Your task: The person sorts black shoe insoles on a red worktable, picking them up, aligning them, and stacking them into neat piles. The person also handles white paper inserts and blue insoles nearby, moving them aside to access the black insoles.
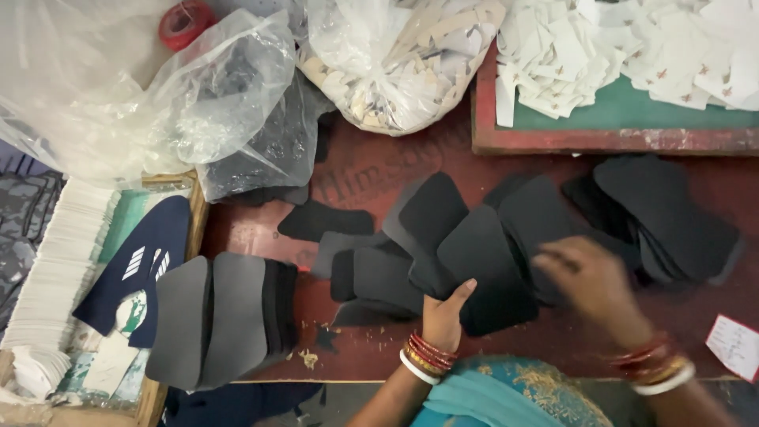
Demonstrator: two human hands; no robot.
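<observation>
R hand point(589, 278) blurred, grip unclear, L hand point(444, 310) fingers behind dark pieces point(482, 265)

Dark grey rounded cut pieces point(482, 265), flat, fanned overlapping, on red table

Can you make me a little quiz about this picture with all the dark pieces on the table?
1. True or false: the left hand holds a fan of black pieces.
2. What colour is the spool at the top left?
3. The white paper pieces lie on: A) a green board, B) the floor.

Key: 1 true. 2 red. 3 A.
</observation>
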